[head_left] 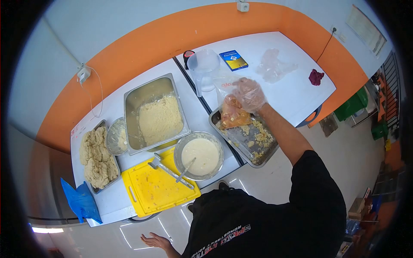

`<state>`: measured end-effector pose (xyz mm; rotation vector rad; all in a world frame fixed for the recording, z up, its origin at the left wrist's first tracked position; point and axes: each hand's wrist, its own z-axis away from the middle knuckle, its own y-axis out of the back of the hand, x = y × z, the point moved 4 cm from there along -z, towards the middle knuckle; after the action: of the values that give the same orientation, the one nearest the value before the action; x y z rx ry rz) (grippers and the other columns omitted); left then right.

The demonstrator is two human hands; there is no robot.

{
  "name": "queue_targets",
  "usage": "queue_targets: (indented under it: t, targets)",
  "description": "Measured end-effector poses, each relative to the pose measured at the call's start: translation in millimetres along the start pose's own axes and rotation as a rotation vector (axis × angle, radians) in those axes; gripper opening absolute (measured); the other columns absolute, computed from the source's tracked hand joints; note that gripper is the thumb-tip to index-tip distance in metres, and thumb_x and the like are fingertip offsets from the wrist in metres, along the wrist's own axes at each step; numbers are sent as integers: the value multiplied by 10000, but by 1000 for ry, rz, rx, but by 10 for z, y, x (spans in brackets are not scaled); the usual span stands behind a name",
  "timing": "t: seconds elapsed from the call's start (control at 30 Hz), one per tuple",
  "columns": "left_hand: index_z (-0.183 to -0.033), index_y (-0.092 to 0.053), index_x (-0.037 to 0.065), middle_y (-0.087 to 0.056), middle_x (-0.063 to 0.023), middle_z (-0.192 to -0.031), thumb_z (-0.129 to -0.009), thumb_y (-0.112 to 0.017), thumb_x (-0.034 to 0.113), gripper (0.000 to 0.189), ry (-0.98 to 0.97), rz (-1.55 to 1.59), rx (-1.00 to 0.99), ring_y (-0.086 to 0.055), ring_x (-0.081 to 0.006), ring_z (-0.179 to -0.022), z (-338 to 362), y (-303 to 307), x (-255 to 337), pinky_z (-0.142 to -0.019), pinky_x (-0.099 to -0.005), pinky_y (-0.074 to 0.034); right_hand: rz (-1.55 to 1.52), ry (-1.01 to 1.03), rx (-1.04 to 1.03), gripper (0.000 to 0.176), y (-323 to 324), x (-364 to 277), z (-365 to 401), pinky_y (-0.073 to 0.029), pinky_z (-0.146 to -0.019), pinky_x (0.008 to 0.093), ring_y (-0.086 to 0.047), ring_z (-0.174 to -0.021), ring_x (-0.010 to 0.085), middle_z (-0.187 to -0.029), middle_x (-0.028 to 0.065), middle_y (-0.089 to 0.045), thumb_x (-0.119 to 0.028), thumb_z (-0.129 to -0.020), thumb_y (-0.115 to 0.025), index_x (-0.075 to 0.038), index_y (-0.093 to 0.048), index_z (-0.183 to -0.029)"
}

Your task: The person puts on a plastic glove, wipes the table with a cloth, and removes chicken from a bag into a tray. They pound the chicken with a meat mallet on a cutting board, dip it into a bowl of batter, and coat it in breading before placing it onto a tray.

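Note:
My right hand [249,94], in a clear plastic glove, is closed on a clear plastic bag [223,84] with red print. Raw meat pieces [234,112] show at the lower part of the bag, over a metal tray [266,155] strewn with pale crumbs of batter. Down at the lower left, away from the table, my left hand [155,241] is bare and open, its fingers spread, with nothing in it. Nearest the tray on the left stands a metal bowl of white batter [201,155], a spoon [185,170] leaning in it.
Beyond the bowl is a deep steel pan of flour [160,120]. Metal tongs [170,172] lie on a yellow cutting board [148,189]. Breaded pieces fill a tray [98,157] at left, beside a small bowl [116,136]. A clear jug [204,64] and blue-yellow box [233,60] stand behind.

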<state>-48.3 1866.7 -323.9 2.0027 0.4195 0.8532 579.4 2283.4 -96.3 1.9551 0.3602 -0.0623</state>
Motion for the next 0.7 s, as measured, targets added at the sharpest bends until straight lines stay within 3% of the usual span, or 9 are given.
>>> queue_targets:
  t: [0.13,0.2,0.23,0.3,0.53,0.6,0.63,0.7]
  targets:
    - [-1458,-292,-32,-274,-245,-1505,-1027,-320,539,716,25,-24,-23,-233,-401,-1394,9,32,24,-1139,-543,-168,-92,-103,49,328,-226,27,8,-460,-970,425,-604,-1092,323,-1184,187,-619,-295,-911,-559,-48,-642,-1111]
    - [-1458,-294,-28,-272,-243,-1506,-1026,-322,539,714,25,-20,-8,-234,-401,-1394,20,39,9,-1139,-543,-170,-79,-238,-56,363,-367,55,-2,-461,-983,420,-606,-1108,322,-1182,182,-625,-357,-893,-571,-58,-661,-1077]
    - [-1459,-297,-25,-271,-241,-1507,-1026,-324,540,712,23,-15,2,-235,-400,-1394,23,46,3,-1140,-542,-172,-83,-235,-55,363,-320,-6,-9,-461,-983,420,-606,-1108,322,-1182,182,-625,-357,-893,-571,-58,-661,-1077]
    - [-1458,-299,-25,-272,-241,-1507,-1027,-327,536,708,24,-12,14,-238,-401,-1393,35,71,-20,-1139,-541,-174,-32,-204,-258,411,-280,-123,5,-458,-977,405,-600,-1099,322,-1175,183,-623,-393,-874,-579,-52,-658,-1089]
    - [-1450,-306,-28,-283,-246,-1497,-1032,-359,494,671,23,24,71,-254,-403,-1386,-26,267,173,-1133,-535,-185,-89,-202,-117,438,-370,92,20,-458,-961,415,-600,-1042,359,-1109,176,-634,-415,-884,-573,-36,-660,-1086]
    - [-1447,-306,-33,-287,-246,-1494,-1034,-364,480,661,-27,77,118,-264,-404,-1382,-134,408,457,-1130,-538,-191,-44,-347,723,458,-481,452,88,-479,-892,422,-609,-1051,323,-1044,166,-657,-416,-837,-659,-35,-659,-1091]
    - [-1445,-305,-37,-290,-246,-1491,-1036,-368,467,652,-77,122,158,-274,-405,-1377,-194,491,635,-1126,-540,-198,-45,-347,727,458,-577,616,3,-479,-892,422,-609,-1051,323,-1044,166,-657,-416,-837,-659,-35,-659,-1091]
    - [-1447,-289,-49,-290,-244,-1489,-1030,-400,452,662,-155,175,186,-290,-401,-1369,-384,588,1048,-1120,-544,-212,-514,-750,129,412,-992,1095,-192,-488,-880,410,-626,-1019,285,-1050,149,-670,-340,-840,-690,-49,-655,-1129]
